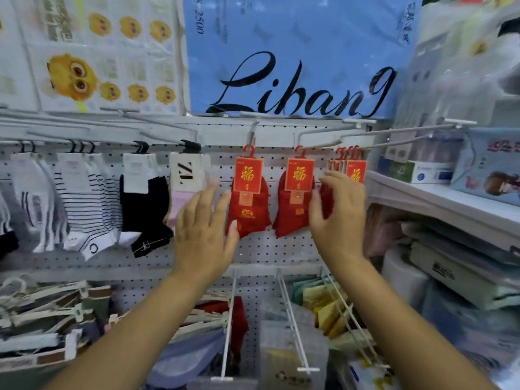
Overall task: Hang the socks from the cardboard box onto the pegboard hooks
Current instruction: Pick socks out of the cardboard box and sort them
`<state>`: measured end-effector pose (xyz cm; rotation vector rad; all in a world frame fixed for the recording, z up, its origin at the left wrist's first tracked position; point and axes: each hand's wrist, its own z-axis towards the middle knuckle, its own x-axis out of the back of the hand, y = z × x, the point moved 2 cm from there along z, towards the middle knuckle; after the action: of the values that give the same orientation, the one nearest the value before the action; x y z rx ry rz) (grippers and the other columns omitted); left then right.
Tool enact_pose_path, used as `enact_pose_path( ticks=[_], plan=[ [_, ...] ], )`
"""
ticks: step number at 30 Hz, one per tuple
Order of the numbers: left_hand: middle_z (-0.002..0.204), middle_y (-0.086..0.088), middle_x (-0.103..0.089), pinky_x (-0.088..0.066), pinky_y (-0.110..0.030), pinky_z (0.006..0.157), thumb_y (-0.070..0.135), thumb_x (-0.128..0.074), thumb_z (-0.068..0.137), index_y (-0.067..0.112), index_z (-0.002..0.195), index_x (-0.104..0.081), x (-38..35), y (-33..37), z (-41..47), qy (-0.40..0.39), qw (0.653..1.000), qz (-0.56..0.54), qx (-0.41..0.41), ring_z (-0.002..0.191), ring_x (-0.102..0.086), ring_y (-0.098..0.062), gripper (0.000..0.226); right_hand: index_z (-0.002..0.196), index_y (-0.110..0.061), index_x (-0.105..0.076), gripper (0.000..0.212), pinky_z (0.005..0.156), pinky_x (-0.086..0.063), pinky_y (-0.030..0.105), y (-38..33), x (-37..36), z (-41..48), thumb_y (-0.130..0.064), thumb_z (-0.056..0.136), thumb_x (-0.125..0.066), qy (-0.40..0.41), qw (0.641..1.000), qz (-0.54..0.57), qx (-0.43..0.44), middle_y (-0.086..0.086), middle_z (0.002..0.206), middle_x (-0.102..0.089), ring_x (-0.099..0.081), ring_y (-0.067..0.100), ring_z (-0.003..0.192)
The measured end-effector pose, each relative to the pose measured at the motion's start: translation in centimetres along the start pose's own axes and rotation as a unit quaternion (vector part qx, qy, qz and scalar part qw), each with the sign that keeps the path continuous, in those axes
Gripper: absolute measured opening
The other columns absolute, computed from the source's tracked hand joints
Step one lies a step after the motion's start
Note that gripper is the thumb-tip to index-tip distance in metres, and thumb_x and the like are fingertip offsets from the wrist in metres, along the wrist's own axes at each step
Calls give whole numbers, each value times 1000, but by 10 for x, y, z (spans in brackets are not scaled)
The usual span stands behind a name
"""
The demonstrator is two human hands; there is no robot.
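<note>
Two pairs of red socks with red-and-gold cards hang side by side on pegboard hooks, one pair [247, 204] on the left and one pair [295, 198] on the right. A bunch of several more red sock packs [351, 167] hangs further right. My left hand [205, 229] is raised with fingers straight, next to the left pair's edge, holding nothing. My right hand [340, 212] is raised between the right pair and the bunch, fingers loosely bent, nothing in it. The white pegboard [267, 251] backs them all. No cardboard box is in view.
Striped, black and pink socks [92, 201] hang on hooks to the left. Long bare hooks [394, 133] jut out at upper right. A shelf [439, 195] of boxed goods stands at right. Below, wire hooks [292, 313] carry packets and more socks.
</note>
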<state>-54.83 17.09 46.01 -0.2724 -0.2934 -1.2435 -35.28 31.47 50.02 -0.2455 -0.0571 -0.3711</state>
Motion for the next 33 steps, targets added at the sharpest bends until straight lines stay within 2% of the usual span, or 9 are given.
enact_pose_path(
  ticks=[3, 7, 10, 13, 17, 22, 27, 30, 33],
  plan=[
    [151, -14, -46, -36, -54, 112, 33, -58, 95, 10, 142, -51, -11, 23, 17, -43, 999, -25, -8, 137, -38, -33, 53, 125, -8, -54, 39, 110, -39, 39, 18, 19, 6, -25, 94, -68, 67, 991, 18, -118, 8, 128, -55, -47, 23, 124],
    [166, -18, -18, -22, -58, 123, 49, -62, 94, 14, 158, -25, -30, 40, 45, -149, 983, -60, 90, 153, -17, -39, 81, 144, -13, -39, 76, 118, -32, 37, 45, 20, 29, -53, 87, -70, -39, 960, 48, -275, 4, 144, -44, -37, 19, 137],
    [166, -20, -18, -22, -57, 124, 55, -67, 90, 11, 160, -10, -43, 40, 68, -142, 956, -136, 217, 154, -16, -38, 101, 123, -30, -46, 62, 106, -49, 38, 62, 12, 46, -62, 79, -74, -83, 945, 74, -307, -8, 118, -60, -58, 7, 110],
    [155, -18, -37, -34, -56, 117, 53, -74, 86, 8, 157, -19, -54, 35, 84, -123, 914, -214, 322, 143, -36, -37, 100, 106, -27, -56, 50, 83, -60, 41, 72, 2, 59, -61, 76, -76, -125, 937, 76, -316, -11, 93, -67, -66, 5, 85],
    [125, -9, -61, -55, -55, 94, 55, -73, 85, 12, 140, -37, -61, 28, 89, -123, 870, -289, 380, 112, -62, -34, 78, 104, -20, -64, 54, 74, -58, 36, 76, -8, 69, -65, 75, -74, -141, 940, 9, -311, -6, 90, -68, -69, 18, 86],
    [118, -2, -66, -55, -40, 89, 46, -73, 90, 17, 133, -47, -56, 29, 81, -124, 862, -328, 367, 105, -65, -21, 58, 112, -16, -59, 63, 73, -58, 35, 78, -17, 68, -64, 76, -75, -139, 935, -6, -327, -1, 98, -68, -68, 21, 91],
    [113, 12, -62, -47, -27, 82, 37, -68, 96, 23, 129, -56, -27, 32, 59, -136, 871, -333, 335, 101, -61, -10, 38, 141, -8, -42, 87, 108, -46, 46, 60, -4, 51, -60, 79, -74, -95, 953, -31, -286, 9, 137, -52, -47, 26, 132],
    [112, 19, -64, -45, -17, 83, 36, -69, 95, 21, 124, -63, 5, 25, 47, -128, 864, -364, 323, 99, -62, 0, 34, 134, -8, -46, 70, 111, -41, 46, 31, 5, 43, -49, 84, -73, -66, 967, -56, -242, 8, 132, -50, -44, 26, 128],
    [104, 17, -70, -47, -12, 76, 37, -68, 94, 30, 111, -68, 41, 8, 44, -111, 860, -387, 313, 92, -66, 5, 19, 128, -12, -54, 53, 108, -41, 33, -14, 6, 33, -45, 90, -68, -98, 971, -14, -216, 3, 125, -56, -49, 21, 123]
  ],
)
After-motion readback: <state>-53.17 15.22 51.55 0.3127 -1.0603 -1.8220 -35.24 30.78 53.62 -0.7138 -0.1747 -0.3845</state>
